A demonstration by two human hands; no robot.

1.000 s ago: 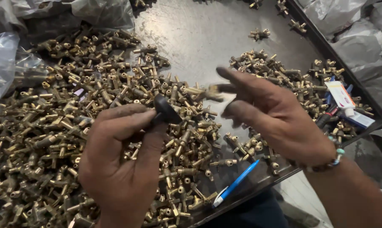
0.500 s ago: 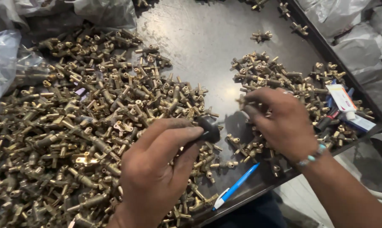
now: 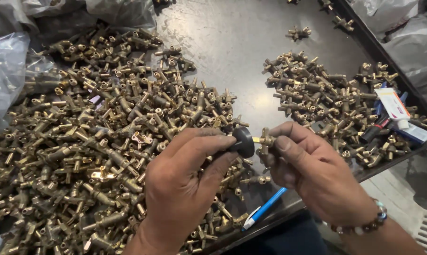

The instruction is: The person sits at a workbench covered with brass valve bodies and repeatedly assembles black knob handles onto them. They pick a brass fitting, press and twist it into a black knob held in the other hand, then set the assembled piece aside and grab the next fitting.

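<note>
My left hand [image 3: 185,184] pinches a round black knob [image 3: 243,141] between thumb and fingers. My right hand [image 3: 312,174] grips a small brass valve fitting [image 3: 264,140], whose stem meets the knob's centre. Both hands hover above the front edge of a dark metal table [image 3: 223,52]. A big heap of brass fittings [image 3: 105,141] covers the table's left half, under and around my left hand. A smaller heap of brass fittings [image 3: 317,94] lies to the right, just beyond my right hand.
A blue pen [image 3: 265,208] lies at the table's front edge between my wrists. A white tube with a red band and a dark marker [image 3: 388,113] rest at the right rim. Clear plastic bags [image 3: 5,71] lie at the left and back right.
My hands came together near the table's front. The right hand left the right heap with a brass fitting, which now meets the black knob held in my left hand.
</note>
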